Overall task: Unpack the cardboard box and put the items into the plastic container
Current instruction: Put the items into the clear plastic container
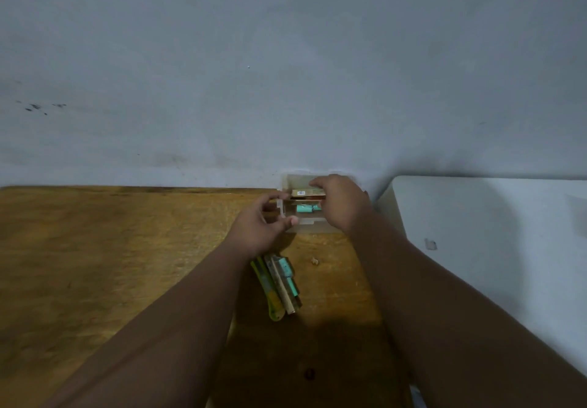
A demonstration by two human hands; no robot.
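R hand (341,204) grips the small cardboard box (304,193) just above the plastic container (314,227), at the table's (127,264) far edge by the wall (286,74); L hand (259,221) holds the container's left side. Prob best: steady w/ L, set box flat beside the teal item (305,208) w/o jamming.

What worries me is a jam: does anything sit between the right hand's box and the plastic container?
Nothing visible does: the right hand holds the small cardboard box at the mouth of the plastic container, beside a teal item inside.
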